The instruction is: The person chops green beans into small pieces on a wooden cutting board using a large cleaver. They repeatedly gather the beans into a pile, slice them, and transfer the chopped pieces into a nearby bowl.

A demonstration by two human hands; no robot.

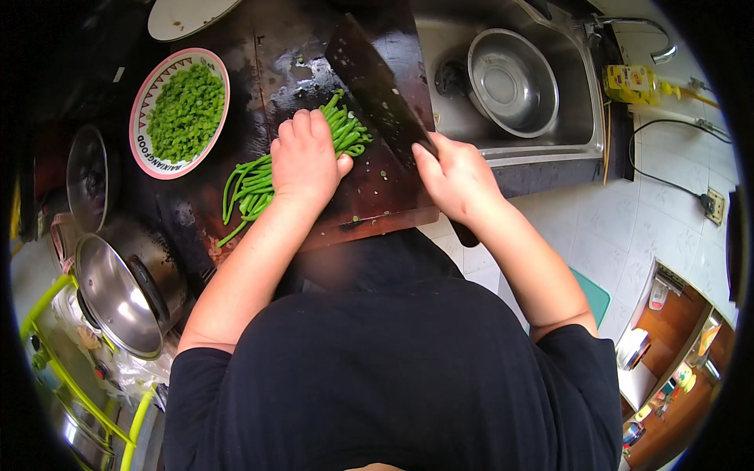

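A bundle of long green beans (pixel 253 188) lies across a dark, wet cutting board (pixel 377 212). Over the bundle, my left hand (pixel 305 157) is curled and presses it down, its thumb toward the cut ends on the right. My right hand (pixel 455 177) grips the handle of a broad, dark cleaver (pixel 373 86), whose blade is just right of the bean ends. Small green bits are scattered on the board near the blade. Left of the board, a white bowl (pixel 215 67) with a pink rim holds a heap of chopped green beans (pixel 187 114).
A steel sink (pixel 440 47) with a metal basin (pixel 514 82) inside stands at the right, beside a faucet (pixel 664 51) and a yellow bottle (pixel 632 82). Steel pots (pixel 118 294) and a green-framed rack (pixel 59 361) are at the left. Part of a white plate (pixel 184 17) shows at the top.
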